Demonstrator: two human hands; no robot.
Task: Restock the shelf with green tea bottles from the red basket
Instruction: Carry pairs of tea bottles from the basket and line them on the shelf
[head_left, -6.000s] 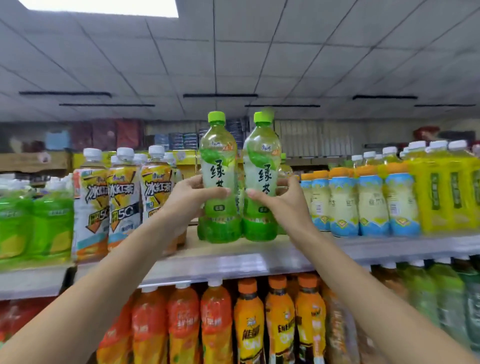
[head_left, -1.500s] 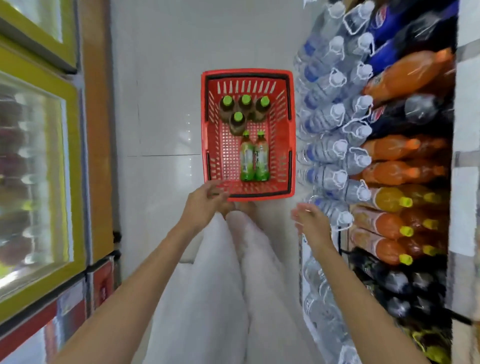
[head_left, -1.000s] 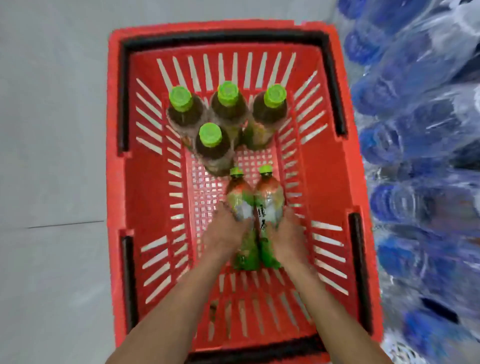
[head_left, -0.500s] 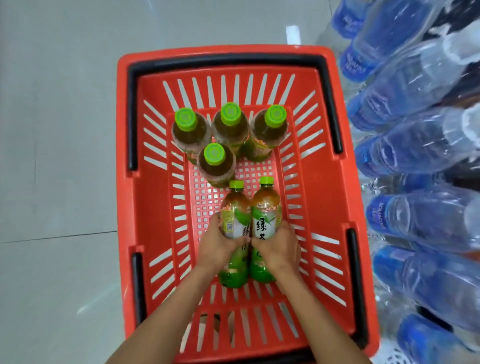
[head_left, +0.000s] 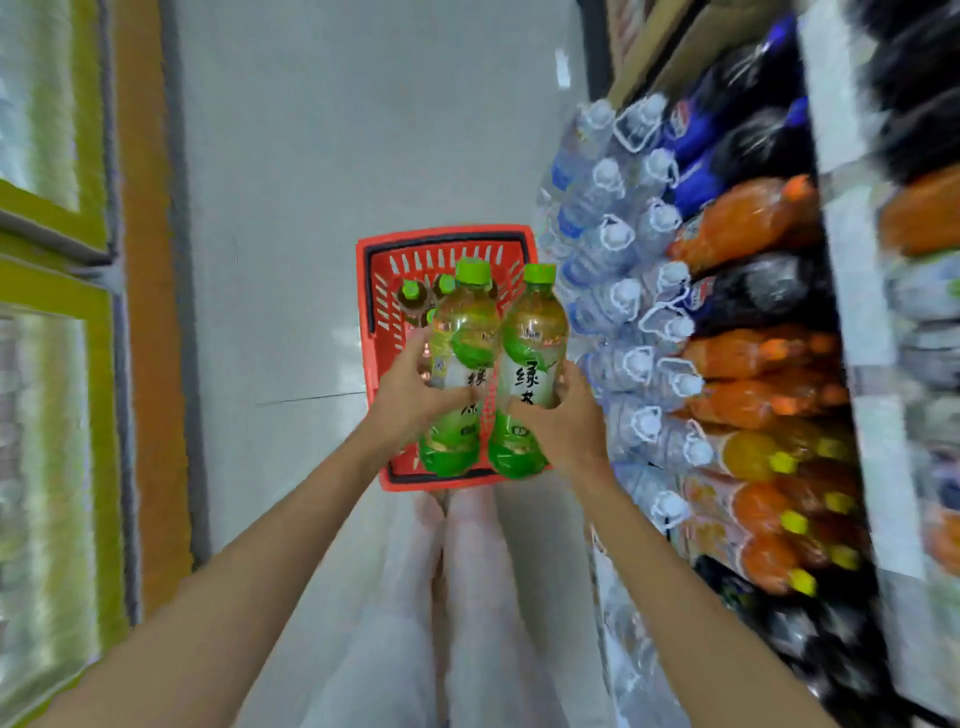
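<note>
I look down at a red basket (head_left: 375, 322) on the floor. My left hand (head_left: 402, 400) grips one green tea bottle (head_left: 462, 332) and my right hand (head_left: 563, 421) grips a second green tea bottle (head_left: 532, 338). Both bottles have green caps and are held side by side above the basket, tops pointing away from me. More green-capped bottles (head_left: 413, 293) stand in the basket's far end, partly hidden behind the held ones.
Shelves on the right hold water bottles (head_left: 613, 249) and orange drink bottles (head_left: 748, 223), with dark bottles (head_left: 763, 291) among them. A yellow-framed glass cooler (head_left: 47, 364) lines the left. Grey floor (head_left: 337, 156) runs between them, and my legs (head_left: 467, 597) show below.
My hands closed on the two lying bottles in the basket and have lifted them out. The view has pulled back and up from the basket.
</note>
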